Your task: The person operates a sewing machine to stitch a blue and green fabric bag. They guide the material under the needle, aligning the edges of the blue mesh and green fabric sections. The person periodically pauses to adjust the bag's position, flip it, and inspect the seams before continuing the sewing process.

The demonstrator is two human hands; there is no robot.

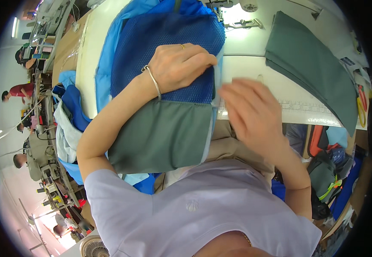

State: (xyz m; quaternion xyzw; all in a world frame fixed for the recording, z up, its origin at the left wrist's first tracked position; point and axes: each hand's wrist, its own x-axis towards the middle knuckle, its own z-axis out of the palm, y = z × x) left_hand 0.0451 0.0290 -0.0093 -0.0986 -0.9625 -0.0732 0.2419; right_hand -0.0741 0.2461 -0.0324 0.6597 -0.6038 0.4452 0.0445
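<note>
My left hand (179, 68) is closed on the blue mesh fabric (164, 30), its curled fingers at the right edge by a pale strip. Below the mesh, joined to it, a grey-green panel (160, 132) hangs over the table edge toward my lap. Light blue fabric (104, 73) lies under the mesh on the left. My right hand (248, 109), blurred, is just right of the strip, fingers loosely bent and apart, with nothing visible in them. The sewing machine's foot area (241, 23) is at the top, beside the mesh.
Folded grey-green fabric (301, 55) and scissors (361, 111) lie on the right of the white table (241, 68), which has a ruler strip (301, 105). Fabric piles sit at left (70, 124) and lower right (327, 180). Several people (21, 92) are at machines far left. A fan (94, 246) stands bottom left.
</note>
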